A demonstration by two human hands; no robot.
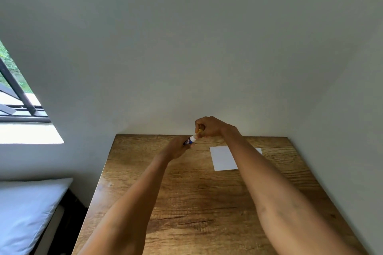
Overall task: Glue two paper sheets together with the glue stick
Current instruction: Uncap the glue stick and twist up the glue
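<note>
From the head view I see both bare arms stretched out over a wooden table (186, 203), its top a warm brown with dark, streaky grain and a slight sheen on the near left side. The table butts against a plain pale wall (186, 37).

The glue stick (191, 140) is a short cylinder, blue-labelled at the lower end and white toward the top, tilted up to the right and held in the air above the far part of the table. My left hand (179, 148) grips its lower, blue part with curled fingers. My right hand (209, 126) is clenched around the upper end, where a small yellowish piece shows between the fingers — I cannot tell whether that is the cap seated on the stick or already off it.

To the right of the hands, 2 white paper sheets lie flat on the wood. The nearer sheet (222, 158) is a smooth rectangle, partly crossed by the right forearm. Only a corner of the second sheet (259, 150) shows past that forearm, so I cannot tell whether the 2 overlap.

At far left there is a window (18, 97) with a dark frame and greenery beyond, and below it a soft, pale cushion (24, 213) — rounded at its edge.
</note>
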